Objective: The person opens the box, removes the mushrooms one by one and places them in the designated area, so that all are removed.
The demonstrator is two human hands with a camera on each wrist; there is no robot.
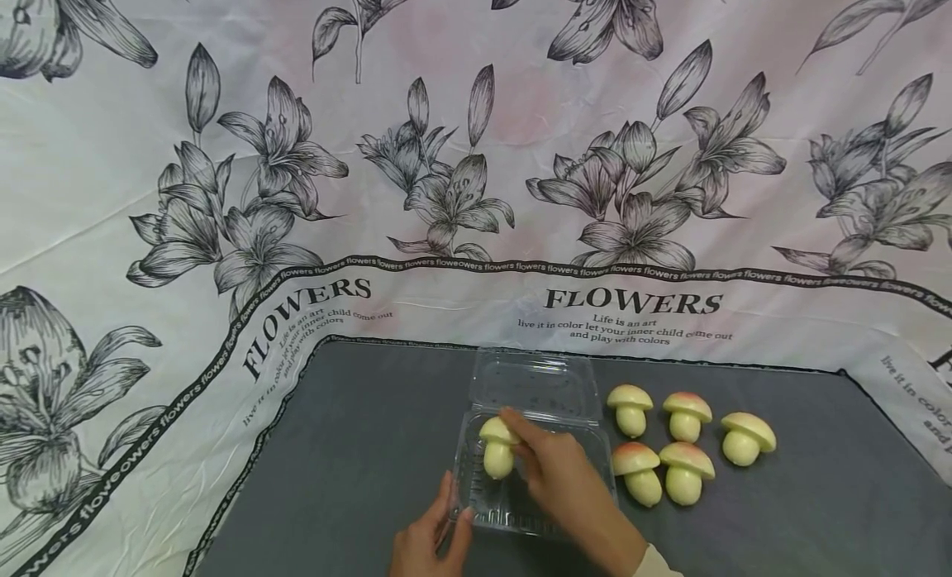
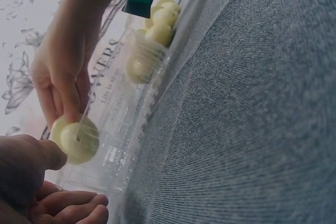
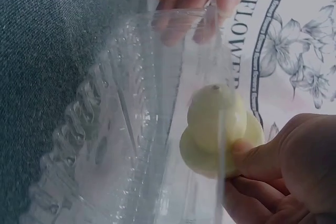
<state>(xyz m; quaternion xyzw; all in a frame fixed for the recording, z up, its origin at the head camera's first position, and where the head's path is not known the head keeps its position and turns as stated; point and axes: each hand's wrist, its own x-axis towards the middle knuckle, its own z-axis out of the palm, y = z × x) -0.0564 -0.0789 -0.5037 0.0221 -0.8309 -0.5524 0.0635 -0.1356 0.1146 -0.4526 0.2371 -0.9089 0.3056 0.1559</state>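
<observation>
A mushroom-shaped piece (image 1: 498, 461) with a pale yellow-green cap and stem is in my right hand (image 1: 561, 474), over the left side of a clear plastic clamshell box (image 1: 535, 519). The right wrist view shows the thumb and fingers pinching the cap (image 3: 197, 158), with the rounded stem end (image 3: 215, 116) toward the box. At the box's front left corner, my left hand (image 1: 431, 536) holds the rim between thumb and fingers. In the left wrist view its thumb (image 2: 50, 153) lies at the rim near the mushroom, the fingers (image 2: 73, 208) curled below.
Several similar mushroom pieces (image 1: 686, 474), some with reddish caps, stand in two rows right of the box. The box's hinged lid (image 1: 534, 383) lies open toward the back. A dark grey cloth (image 1: 357, 445) covers the table, and a flower-printed white sheet (image 1: 461, 304) borders it.
</observation>
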